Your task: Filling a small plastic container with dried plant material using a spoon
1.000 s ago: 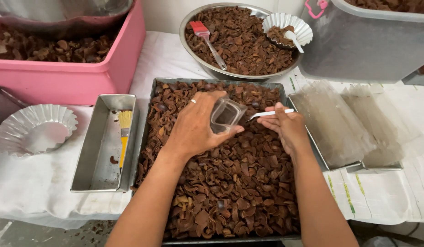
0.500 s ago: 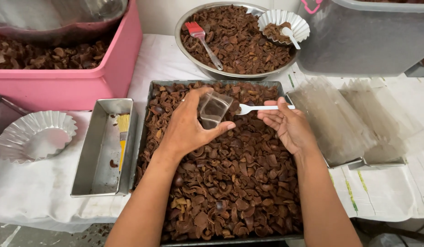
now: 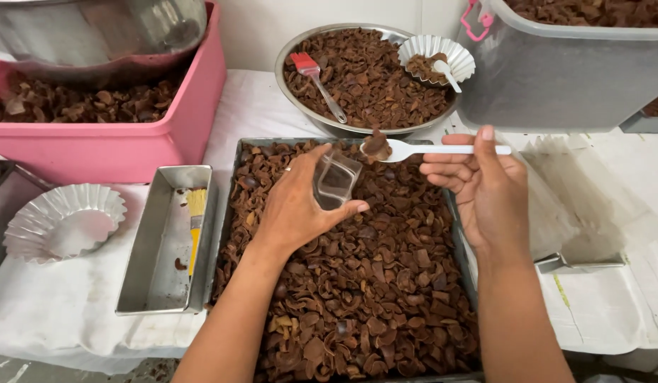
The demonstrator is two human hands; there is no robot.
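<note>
A table covered in white cloth (image 3: pixel 66 312) holds a large metal tray (image 3: pixel 238 152) heaped with brown shell-like pieces (image 3: pixel 364 305). Over the far part of this tray, the left hand (image 3: pixel 297 206) grips a small clear plastic cup (image 3: pixel 334 181), tilted, with the thumb on its near side and the fingers wrapped round its far side. Just to the right, the right hand (image 3: pixel 485 188) pinches the handle of a white plastic spoon (image 3: pixel 442 150) between thumb and curled fingers; the spoon bowl carries a brown lump and hovers just above the cup's rim. Far behind sits a round metal bowl (image 3: pixel 290 53) of the same pieces with a red brush (image 3: pixel 316 81) and a fluted foil case (image 3: pixel 437 57). At left lie a pink tub (image 3: pixel 123 145), a narrow metal pan (image 3: pixel 158 284) holding a yellow brush (image 3: pixel 195 220), and another fluted foil dish (image 3: pixel 63 220). A grey bin (image 3: pixel 563 78) stands far right.
</note>
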